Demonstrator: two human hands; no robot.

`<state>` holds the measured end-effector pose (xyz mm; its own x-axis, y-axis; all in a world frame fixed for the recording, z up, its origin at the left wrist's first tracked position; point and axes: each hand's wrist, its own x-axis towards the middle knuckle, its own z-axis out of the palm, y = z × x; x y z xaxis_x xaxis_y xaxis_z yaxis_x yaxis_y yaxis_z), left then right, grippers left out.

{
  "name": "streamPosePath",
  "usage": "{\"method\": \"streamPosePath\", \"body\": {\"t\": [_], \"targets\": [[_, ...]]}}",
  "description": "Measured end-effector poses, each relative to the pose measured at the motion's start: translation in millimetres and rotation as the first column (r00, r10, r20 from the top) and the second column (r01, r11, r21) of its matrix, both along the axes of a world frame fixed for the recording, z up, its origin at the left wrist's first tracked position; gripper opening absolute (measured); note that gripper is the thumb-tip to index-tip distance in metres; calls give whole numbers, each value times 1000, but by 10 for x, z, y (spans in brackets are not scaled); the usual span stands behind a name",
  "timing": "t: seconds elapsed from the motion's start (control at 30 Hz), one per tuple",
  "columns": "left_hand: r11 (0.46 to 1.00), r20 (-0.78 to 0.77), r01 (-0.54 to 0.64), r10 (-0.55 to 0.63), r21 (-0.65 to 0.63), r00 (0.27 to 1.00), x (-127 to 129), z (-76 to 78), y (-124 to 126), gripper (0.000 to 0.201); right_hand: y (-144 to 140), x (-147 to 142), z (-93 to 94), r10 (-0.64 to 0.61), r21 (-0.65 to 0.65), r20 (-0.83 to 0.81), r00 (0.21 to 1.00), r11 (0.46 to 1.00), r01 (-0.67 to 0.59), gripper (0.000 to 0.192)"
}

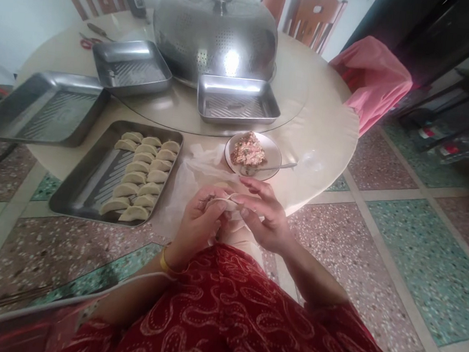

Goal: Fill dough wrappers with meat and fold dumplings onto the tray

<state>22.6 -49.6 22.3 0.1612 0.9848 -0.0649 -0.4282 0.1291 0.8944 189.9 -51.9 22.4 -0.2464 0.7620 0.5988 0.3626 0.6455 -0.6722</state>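
Between my hands is a pale dumpling (221, 201), partly covered by fingers. My left hand (201, 217) is closed around it, thumb on the near side. The thumb and fingers of my right hand (264, 214) pinch at the dumpling's right end. Just beyond my hands stands a white plate (276, 153) with a heap of minced filling (248, 149) and a spoon (278, 167) resting on it. Left of my hands, a metal tray (95, 177) bears rows of folded dumplings (137, 166). A crumpled clear plastic bag (181, 193) lies between tray and hands.
Empty metal trays stand at the left (45, 107), back left (132, 71) and centre (238, 104). A large domed steel lid (216, 37) rises behind them on the glass turntable. Red-handled scissors (88, 42) lie at the back left. Pink cloth (374, 78) drapes something at the right.
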Motion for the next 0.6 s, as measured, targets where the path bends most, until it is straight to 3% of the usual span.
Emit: {"method": "streamPosePath", "body": {"t": [0.3,0.43,0.53,0.6], "targets": [[999,-51,-27,26,-16,998,12,22,-6,13,-49,-45,-86,17,-141,-58,998,990,-25,31],[1000,-51,-16,16,-4,999,14,15,-3,15,-75,-49,-87,11,-127,-213,977,991,-39,35],[1000,-58,-12,12,-5,998,24,41,-13,15,-79,-48,-69,-49,-122,-319,946,993,10,30],[1000,-62,-1,1,-1,998,31,60,-26,16,-68,-41,-53,-110,-158,-303,947,985,64,22]]}}
